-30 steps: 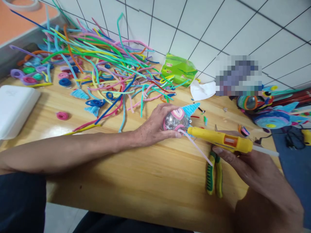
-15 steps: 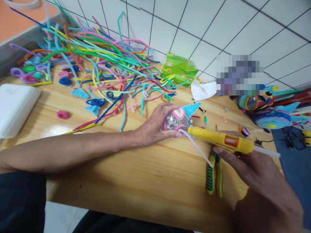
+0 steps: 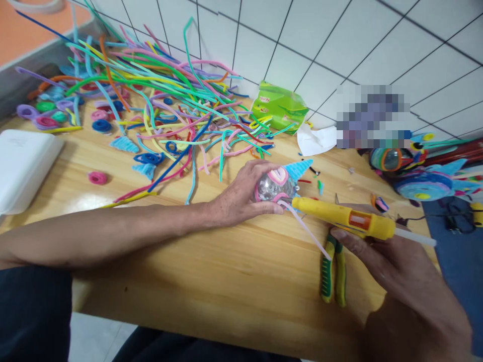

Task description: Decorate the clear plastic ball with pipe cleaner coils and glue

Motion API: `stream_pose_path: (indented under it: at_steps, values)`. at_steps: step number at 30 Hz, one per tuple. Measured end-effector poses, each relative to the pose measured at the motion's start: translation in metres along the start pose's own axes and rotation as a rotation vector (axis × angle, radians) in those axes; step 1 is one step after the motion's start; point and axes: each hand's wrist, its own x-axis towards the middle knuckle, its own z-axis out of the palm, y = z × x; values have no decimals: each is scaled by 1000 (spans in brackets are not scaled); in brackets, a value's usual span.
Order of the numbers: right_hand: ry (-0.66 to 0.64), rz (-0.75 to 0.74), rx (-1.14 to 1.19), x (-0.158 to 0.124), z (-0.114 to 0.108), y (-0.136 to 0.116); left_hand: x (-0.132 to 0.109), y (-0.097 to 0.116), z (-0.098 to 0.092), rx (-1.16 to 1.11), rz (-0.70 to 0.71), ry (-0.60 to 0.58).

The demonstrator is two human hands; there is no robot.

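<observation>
My left hand (image 3: 251, 188) is wrapped round a clear plastic ball (image 3: 272, 189) trimmed with pink pipe cleaner. A light blue pointed piece (image 3: 299, 170) sticks out from the ball's far right side. From its lower edge a pale pink pipe cleaner (image 3: 307, 230) trails toward me. My right hand (image 3: 388, 261) grips a yellow glue gun (image 3: 339, 215), with a clear glue stick (image 3: 415, 236) jutting from its back end. The gun's nozzle meets the ball's lower right edge, close to the pink pipe cleaner. My right fingers are partly hidden behind the gun.
Pliers with green and yellow handles (image 3: 334, 271) lie below the glue gun. Many loose pipe cleaners (image 3: 162, 85) cover the back left. A green packet (image 3: 279, 108) leans at the wall. A white case (image 3: 26, 168) stands left; a blue fish-like craft piece (image 3: 424, 186) lies right.
</observation>
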Motion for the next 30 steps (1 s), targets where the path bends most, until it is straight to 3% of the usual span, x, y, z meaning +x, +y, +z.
stream_pose_path:
  at_steps: [12, 30]
  values:
    - [-2, 59, 24, 6, -1, -8, 1, 1, 0, 3, -7, -5]
    - [39, 25, 3, 5, -1, -10, 1, 2, 0, -1, 4, -3]
